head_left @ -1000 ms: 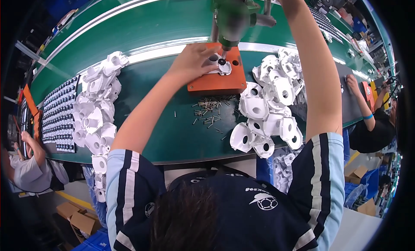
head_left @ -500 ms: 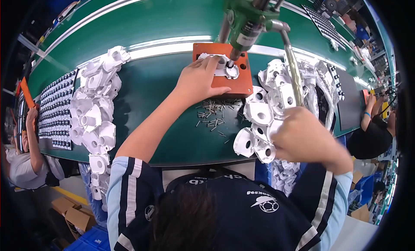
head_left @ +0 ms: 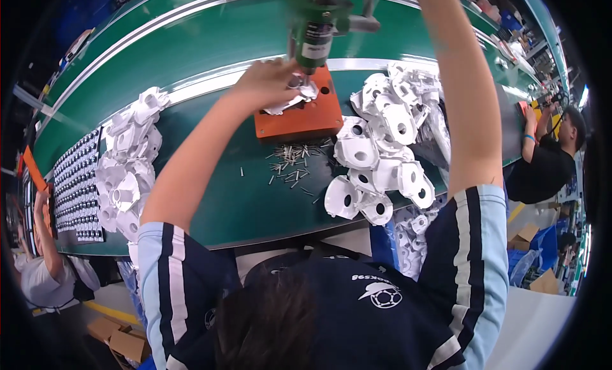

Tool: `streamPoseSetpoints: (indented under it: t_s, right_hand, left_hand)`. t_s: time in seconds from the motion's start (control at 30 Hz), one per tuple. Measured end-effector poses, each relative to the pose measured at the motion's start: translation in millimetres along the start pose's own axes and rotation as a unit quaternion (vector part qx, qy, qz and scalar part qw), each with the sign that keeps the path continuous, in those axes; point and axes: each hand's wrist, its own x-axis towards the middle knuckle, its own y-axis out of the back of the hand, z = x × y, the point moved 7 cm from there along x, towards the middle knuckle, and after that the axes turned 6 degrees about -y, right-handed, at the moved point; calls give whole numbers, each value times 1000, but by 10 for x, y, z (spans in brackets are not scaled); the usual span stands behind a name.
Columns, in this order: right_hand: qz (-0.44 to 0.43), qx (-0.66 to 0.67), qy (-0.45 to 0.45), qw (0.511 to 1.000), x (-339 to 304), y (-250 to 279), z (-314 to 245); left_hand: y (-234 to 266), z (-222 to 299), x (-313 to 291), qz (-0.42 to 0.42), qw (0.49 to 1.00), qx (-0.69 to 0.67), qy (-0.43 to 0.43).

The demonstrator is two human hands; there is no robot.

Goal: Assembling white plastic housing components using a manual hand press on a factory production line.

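Observation:
My left hand (head_left: 262, 83) is at the top of an orange fixture block (head_left: 303, 126), its fingers closed on a white plastic housing (head_left: 306, 93). The housing looks tilted over the block and is partly hidden by the fingers. Just above it hangs the head of a green press (head_left: 315, 35), slightly blurred. My right forearm (head_left: 468, 108) stretches far forward past the press's right side, and that hand is cut off by the upper edge. Small metal pins (head_left: 290, 156) lie scattered in front of the block.
Piles of white housings stand to the right (head_left: 382, 140) and left (head_left: 131, 159) on the green table. A sheet of rows of small dark parts (head_left: 78, 185) lies at far left. Co-workers sit at both sides, one in a black shirt (head_left: 542, 162) at right.
My right hand has gone from the lever's low end up and forward out of view. The lever no longer hangs down at right. My left hand now has the housing tilted.

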Motion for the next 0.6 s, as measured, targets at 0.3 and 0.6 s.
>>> streamPoseSetpoints:
  t_s: [0.3, 0.6]
  right_hand:
    - [66, -444, 108, 887, -1060, 1230, 668]
    - [22, -678, -184, 712, -2434, 1274, 1322]
  left_hand:
    - [435, -443, -46, 195, 978, -68, -1]
    - [313, -1345, 3, 390, 896, -4, 214]
